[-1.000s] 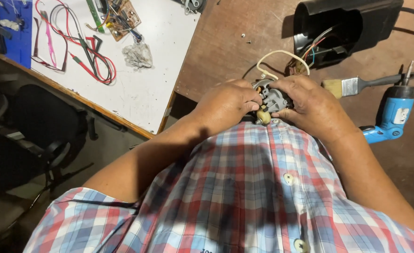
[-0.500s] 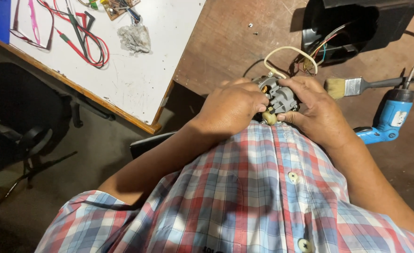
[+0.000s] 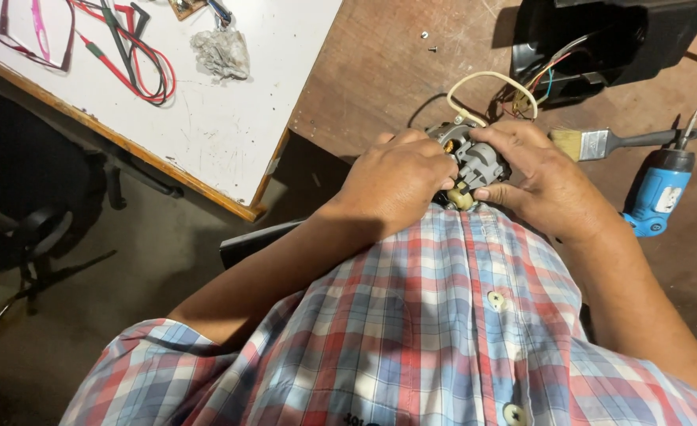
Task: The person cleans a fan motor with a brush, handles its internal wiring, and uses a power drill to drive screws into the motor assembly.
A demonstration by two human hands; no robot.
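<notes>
Item: open black plastic housing (image 3: 601,47), at the far edge of my brown wooden workbench (image 3: 380,71); contents, a bundle of red, blue and black wires spilling from its mouth.

Item: small grey plastic-and-metal motor assembly (image 3: 475,162), with a cream knob at its lower end and a pale looped cable (image 3: 483,83) rising from it; location, held against my chest over the plaid shirt (image 3: 412,331).

My left hand (image 3: 400,185): fingers curled tight round the assembly's left side. My right hand (image 3: 538,173): closed over its right side, thumb pressed near the knob.

Nearby: flat bristle paintbrush (image 3: 601,143), metal ferrule, dark handle; blue cordless screwdriver (image 3: 658,189), smooth plastic; white board (image 3: 230,110) carrying red and black test leads (image 3: 127,47) and a crumpled grey wad (image 3: 222,51).
</notes>
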